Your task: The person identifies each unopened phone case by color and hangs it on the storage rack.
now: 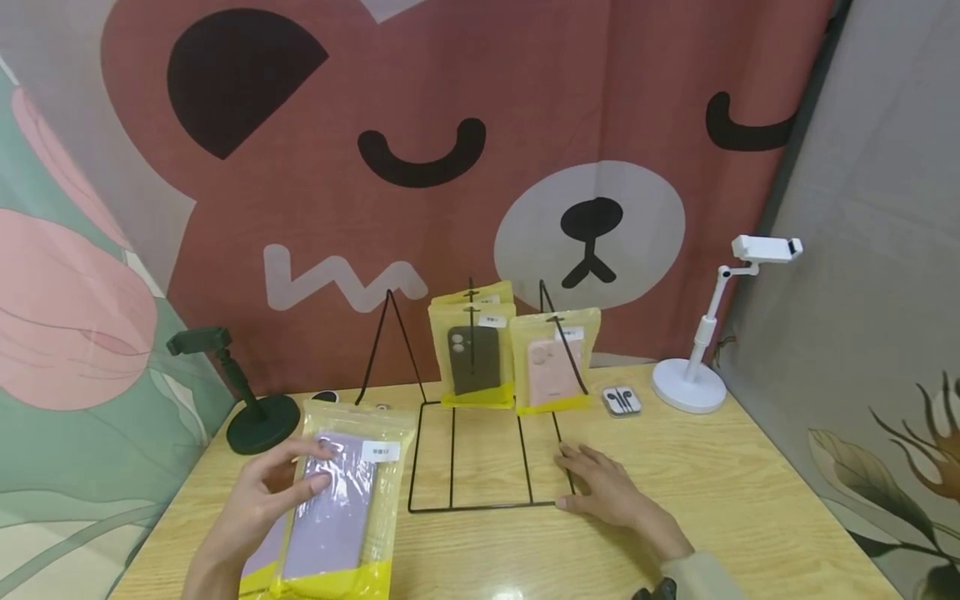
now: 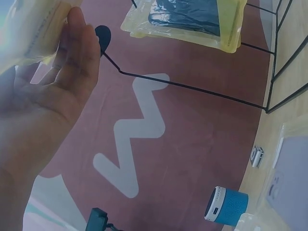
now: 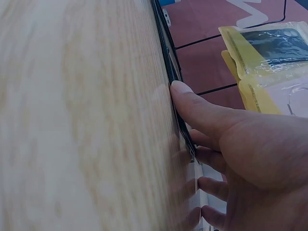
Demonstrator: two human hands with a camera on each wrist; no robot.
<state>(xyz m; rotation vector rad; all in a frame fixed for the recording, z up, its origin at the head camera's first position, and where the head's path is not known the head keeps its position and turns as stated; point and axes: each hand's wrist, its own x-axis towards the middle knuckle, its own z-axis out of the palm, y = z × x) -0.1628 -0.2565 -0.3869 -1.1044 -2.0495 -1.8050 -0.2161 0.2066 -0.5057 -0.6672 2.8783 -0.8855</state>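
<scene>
My left hand [image 1: 258, 500] pinches a clear, yellow-edged bag with a purple phone case [image 1: 333, 508] in it, held upright left of the black wire rack [image 1: 491, 507]. In the left wrist view, part of the held bag [image 2: 41, 29] shows at the fingers, blurred. Behind it, low in the head view, a second bagged purple case [image 1: 262, 554] is partly hidden. Near the rack's front right corner, my right hand [image 1: 611, 492] touches its base, thumb and fingers resting loosely. Bagged cases hang on the rack: a dark one [image 1: 475, 358] with another bag behind, and a pink one [image 1: 555, 371].
A dark green phone stand [image 1: 262, 423] is at the left, a white one [image 1: 690, 383] at the right. Boxed earphones [image 1: 622, 401] lie right of the rack. A blue cylindrical speaker [image 2: 231, 207] stands behind the purple packages. A bear-print curtain [image 1: 435, 225] hangs behind the table.
</scene>
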